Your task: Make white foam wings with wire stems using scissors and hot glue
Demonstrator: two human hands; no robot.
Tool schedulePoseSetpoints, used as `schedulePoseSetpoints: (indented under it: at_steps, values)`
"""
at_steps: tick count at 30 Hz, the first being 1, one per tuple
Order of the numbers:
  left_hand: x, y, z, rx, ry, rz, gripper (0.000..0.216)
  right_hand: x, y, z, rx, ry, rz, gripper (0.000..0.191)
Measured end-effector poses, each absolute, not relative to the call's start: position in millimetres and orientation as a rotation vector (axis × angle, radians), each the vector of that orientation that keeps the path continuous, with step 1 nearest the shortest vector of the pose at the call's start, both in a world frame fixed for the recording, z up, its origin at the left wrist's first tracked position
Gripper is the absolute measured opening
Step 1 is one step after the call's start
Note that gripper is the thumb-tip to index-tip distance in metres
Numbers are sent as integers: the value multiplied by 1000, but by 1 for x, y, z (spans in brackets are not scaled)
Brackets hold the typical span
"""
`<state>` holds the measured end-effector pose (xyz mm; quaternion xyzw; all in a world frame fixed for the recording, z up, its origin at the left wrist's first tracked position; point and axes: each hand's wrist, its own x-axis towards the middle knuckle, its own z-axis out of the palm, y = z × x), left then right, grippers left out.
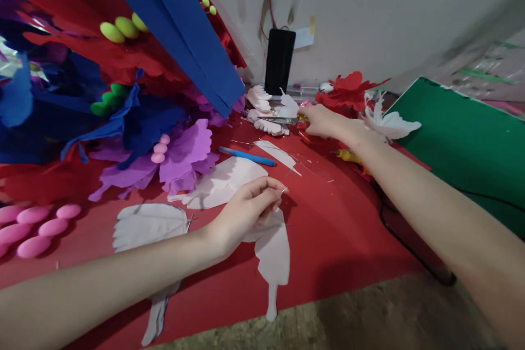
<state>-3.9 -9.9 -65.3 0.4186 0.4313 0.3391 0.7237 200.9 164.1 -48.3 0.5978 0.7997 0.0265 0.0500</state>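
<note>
My left hand (250, 213) is pinched shut on a thin metal wire or pin whose tip shows at the fingertips, above a white foam cut-out shape (273, 254) lying on the red sheet (336, 229). Farther away, my right hand (318, 120) reaches out and rests on a pair of scissors (283, 120) with yellow handles; the fingers curl over the handles. More white petal cut-outs (223, 180) lie between the two hands. A blue pen (248, 156) lies beside them.
Large blue, red and purple foam flowers (123, 93) fill the left. Pink foam ovals (36, 227) sit at the far left. A black phone (279, 61) leans on the wall. A green sheet (463, 142) lies right, with a black cable (410, 249) and a yellow tool (348, 156).
</note>
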Motion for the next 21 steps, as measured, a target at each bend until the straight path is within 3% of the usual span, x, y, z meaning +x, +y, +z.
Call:
schedulePoseSetpoints:
  at_steps: [4,14,18,21]
  values:
    - [-4,-11,-67,916,935,726,5,199,161,-54,1788,2461,56,29]
    - [-4,-7,-69,917,915,793,10,182,112,-36,1814,2824,93,32]
    - [-5,-5,-69,932,910,795,18,172,50,-32,1212,3423,-81,22]
    - [-5,-4,-68,954,901,776,21,174,21,-41,962,3464,21,19]
